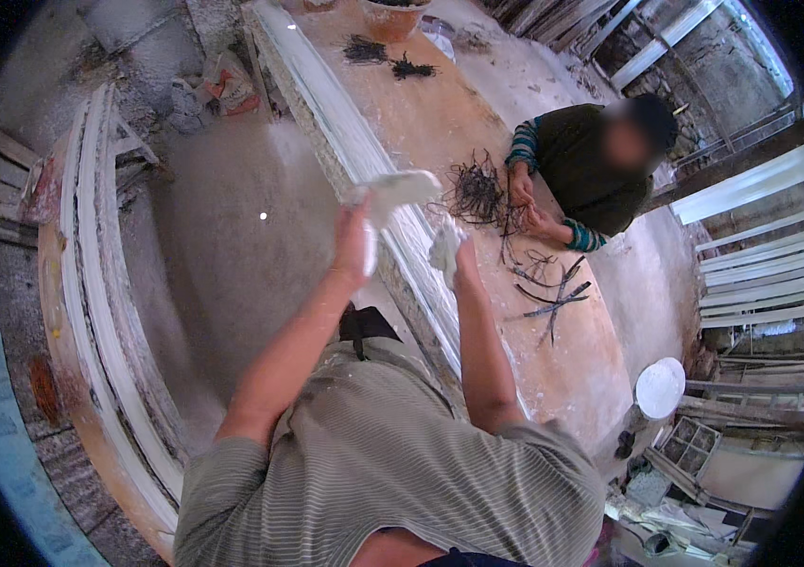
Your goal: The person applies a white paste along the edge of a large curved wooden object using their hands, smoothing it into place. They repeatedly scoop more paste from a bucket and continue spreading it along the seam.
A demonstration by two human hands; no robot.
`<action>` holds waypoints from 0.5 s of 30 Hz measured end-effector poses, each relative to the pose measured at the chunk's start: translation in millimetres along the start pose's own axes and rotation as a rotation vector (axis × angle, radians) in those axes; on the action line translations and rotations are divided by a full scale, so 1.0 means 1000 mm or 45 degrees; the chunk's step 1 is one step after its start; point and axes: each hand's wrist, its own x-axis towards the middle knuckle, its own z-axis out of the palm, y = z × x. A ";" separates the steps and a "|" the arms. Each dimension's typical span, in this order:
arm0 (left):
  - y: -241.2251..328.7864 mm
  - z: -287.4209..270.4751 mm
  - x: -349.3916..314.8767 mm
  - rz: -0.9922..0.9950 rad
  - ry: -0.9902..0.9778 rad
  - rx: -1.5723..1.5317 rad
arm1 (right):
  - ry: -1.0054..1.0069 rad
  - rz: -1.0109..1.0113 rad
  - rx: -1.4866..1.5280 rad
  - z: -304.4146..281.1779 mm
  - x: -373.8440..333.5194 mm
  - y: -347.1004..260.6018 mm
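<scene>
My left hand is closed around a long, rounded white piece that looks coated in wet plaster. The piece points to the right, over a long white plaster strip along the table's near edge. White material also covers part of that hand. Close by on the right, my right hand is closed at a small white clump, smeared with white; its kind is unclear. Both hands hover above the strip. Beyond them lies a tangled pile of dark thin strips on the table.
Across the orange-brown table, a person handles dark strips with both hands. More dark strips lie nearer. A bowl sits at the far end, a white bucket at right, and long white mouldings at left.
</scene>
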 end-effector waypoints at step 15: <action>0.108 -0.169 0.124 0.075 0.494 -0.325 | 0.868 -0.467 -0.419 0.117 0.288 0.058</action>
